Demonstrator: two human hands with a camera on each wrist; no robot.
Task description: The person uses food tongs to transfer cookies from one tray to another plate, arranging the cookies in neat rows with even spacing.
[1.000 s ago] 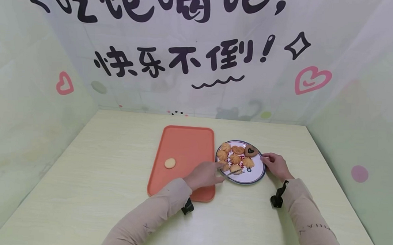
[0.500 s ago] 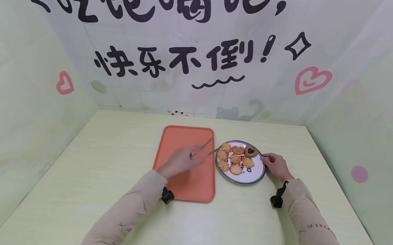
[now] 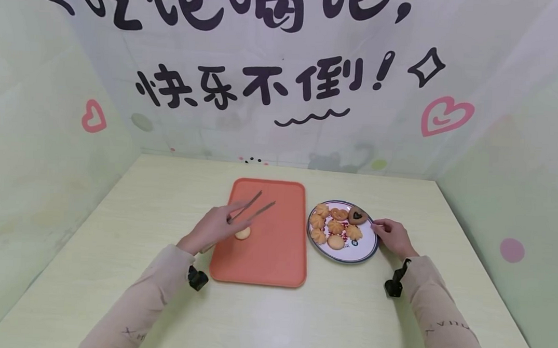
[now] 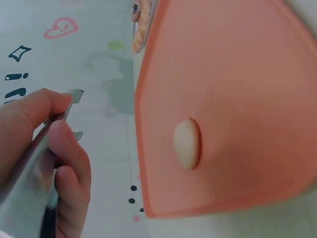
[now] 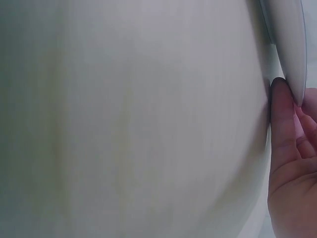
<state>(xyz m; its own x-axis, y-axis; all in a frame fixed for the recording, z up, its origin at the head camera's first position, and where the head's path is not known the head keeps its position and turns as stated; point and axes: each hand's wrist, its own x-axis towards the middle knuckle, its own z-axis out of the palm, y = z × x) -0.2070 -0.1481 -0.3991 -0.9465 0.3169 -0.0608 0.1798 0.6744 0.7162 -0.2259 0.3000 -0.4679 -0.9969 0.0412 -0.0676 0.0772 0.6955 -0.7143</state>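
My left hand (image 3: pixel 213 228) grips a pair of metal tongs (image 3: pixel 264 208) above the left part of an orange tray (image 3: pixel 270 256). The tongs' arms stand apart with nothing between them; one toothed tip (image 4: pixel 76 94) shows in the left wrist view. Below lies a pale round cookie (image 3: pixel 242 233), flat on the tray and partly covered by the hand in the head view. With thumb and fingers my right hand (image 3: pixel 394 237) pinches the right rim of a blue-edged white plate (image 3: pixel 365 242). Several cookies sit on it: flower-shaped ones (image 3: pixel 336 227), a round one (image 3: pixel 336 242), a pretzel-like one (image 3: pixel 338 214) and a dark-centred brown heart (image 3: pixel 357 216).
Tray and plate stand side by side on a light wooden table (image 3: pixel 300 320). Behind them rises a printed backdrop (image 3: pixel 243 136), with pale side walls at left and right. A black wrist camera (image 3: pixel 197 278) hangs under the left sleeve.
My left hand has moved the tongs leftward from over the plate's round cookie to above the tray's left side. My right hand has stayed at the plate's rim.
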